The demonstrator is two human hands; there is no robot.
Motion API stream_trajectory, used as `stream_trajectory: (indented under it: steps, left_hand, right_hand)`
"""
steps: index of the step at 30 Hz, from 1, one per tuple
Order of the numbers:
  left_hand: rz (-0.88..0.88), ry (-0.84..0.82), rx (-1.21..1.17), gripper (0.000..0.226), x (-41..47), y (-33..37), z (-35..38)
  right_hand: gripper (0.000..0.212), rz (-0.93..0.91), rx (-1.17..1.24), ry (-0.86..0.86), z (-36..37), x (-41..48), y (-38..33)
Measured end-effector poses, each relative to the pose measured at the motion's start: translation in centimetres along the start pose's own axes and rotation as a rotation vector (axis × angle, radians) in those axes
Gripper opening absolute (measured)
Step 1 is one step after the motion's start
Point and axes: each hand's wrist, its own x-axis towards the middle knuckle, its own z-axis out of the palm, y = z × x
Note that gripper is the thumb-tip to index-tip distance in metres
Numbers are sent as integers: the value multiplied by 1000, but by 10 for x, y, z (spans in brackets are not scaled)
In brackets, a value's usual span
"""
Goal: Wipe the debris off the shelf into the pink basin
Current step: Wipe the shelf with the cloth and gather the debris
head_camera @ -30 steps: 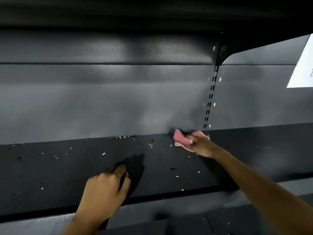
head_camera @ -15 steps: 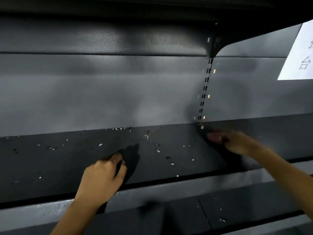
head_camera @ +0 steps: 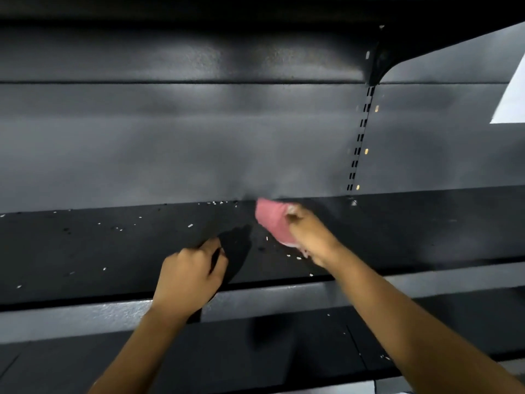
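Right hand (head_camera: pixel 311 237): fingers closed around a pink cloth (head_camera: pixel 272 221), pressing it flat to the shelf near the back wall; the hand is motion-blurred.
Left hand (head_camera: pixel 190 275): loosely curled with fingers together, holding nothing, resting on the shelf near its front lip as a brace.
Pink cloth: bunched, touching the shelf surface just left of the slotted upright (head_camera: pixel 359 143).
Shelf (head_camera: pixel 85 251): dark metal, with the grey back wall (head_camera: pixel 170 152) rising behind it.
Debris (head_camera: pixel 190 225): pale crumbs scattered left of the cloth and along the back edge, a few more just in front of the right hand.
Pink basin: not in view, so where the crumbs should land cannot be told.
Step in hand: sweeping crumbs with the cloth; much of the left part looks unswept, so the job seems early.
Next move: probably drag the cloth forward toward the front lip, gathering crumbs instead of scattering them, with the basin brought under the edge.
Change since earlier: half a second ago the right hand was farther right, near the upright, with the cloth barely showing; now it sits farther left with the cloth plainly visible. The left hand has hardly shifted.
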Motion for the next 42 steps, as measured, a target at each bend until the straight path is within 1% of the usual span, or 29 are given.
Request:
stream_trajectory:
  steps: [2, 3, 4, 5, 6, 7, 8, 9, 10, 11, 12, 13, 15, 18, 20, 23, 24, 26, 28, 29, 30, 31, 32, 34, 35, 39, 42]
  left_hand:
    - [17, 34, 33, 19, -11, -6, -6]
    - [38, 43, 54, 23, -21, -12, -8]
    - [71, 60, 83, 25, -31, -19, -10]
    - [113, 89, 113, 26, -41, -26, -10]
    - [152, 121, 139, 26, -50, -34, -10]
    - [178, 148, 156, 27, -55, -39, -10]
    - [192, 169, 171, 27, -57, -43, -9]
    - [199, 186, 187, 27, -57, -44, -8]
    - [203, 202, 199, 26, -56, -44, -7]
    - [203, 215, 207, 27, -56, -44, -5]
    - [202, 228, 209, 27, -56, -44, -3]
    - [200, 236, 208, 28, -56, -44, -2]
    - [205, 239, 209, 28, -57, -45, -1]
    - [213, 236, 213, 26, -56, -45, -1]
    - [204, 246, 212, 26, -56, -44, -1]
    - [193, 236, 207, 25, -55, -43, 0]
    - [186, 224, 208, 24, -55, -42, -1]
    - [178, 194, 204, 23, -57, -41, -4]
    - [168, 178, 192, 22, -58, -41, -6]
    - [157, 175, 183, 22, -58, -40, -6]
    - [145, 176, 178, 22, -58, -40, -6]
    - [135, 180, 178, 21, -58, -40, -6]
    - [128, 188, 181, 20, -58, -40, -5]
    - [122, 203, 184, 18, -58, -39, -3]
    - [124, 211, 184, 16, -58, -40, -2]
    - [147, 219, 188, 14, -57, -42, 0]
    - [148, 220, 194, 12, -58, -43, 0]
  right_hand:
    - [24, 12, 249, 162, -25, -6, -2]
    - [20, 3, 300, 207, -43, -10, 2]
    - [19, -3, 299, 236, -62, -16, 6]
    - [21, -9, 207, 251, -83, -23, 11]
    - [23, -19, 13, 253, -101, -32, 17]
    - [27, -17, -244, 239, -117, -40, 24]
    - [29, 2, -486, 183, -130, -46, 31]
    - [27, 41, -655, 82, -139, -52, 39]
    - [19, 97, -739, -55, -144, -58, 46]
    - [12, 142, -778, -202, -145, -62, 52]
    - [12, 150, -802, -309, -142, -64, 56]
    - [10, 126, -829, -369, -139, -64, 57]
    - [13, 42, -856, -428, -126, -58, 48]
    - [16, -36, -829, -470, -93, -45, 30]
    - [23, -138, -793, -439, -63, -37, 20]
    - [27, -296, -641, -376, -11, -20, 12]
    - [29, -322, -583, -337, 5, -14, 9]
    - [34, -323, -443, -239, 21, -3, -1]
    - [44, -281, -246, -152, 9, 6, -10]
    - [51, -304, -219, -143, -4, 7, -14]
    - [57, -356, -288, -170, -19, 5, -16]
    - [60, -394, -394, -240, -32, 3, -14]
    - [58, -383, -485, -347, -41, -2, -10]
    - [52, -306, -522, -590, -44, -15, 3]
    - [50, -290, -501, -646, -42, -19, 9]
    - [43, -335, -421, -691, -13, -12, 8]
    - [47, -489, -458, -676, 26, 2, 1]
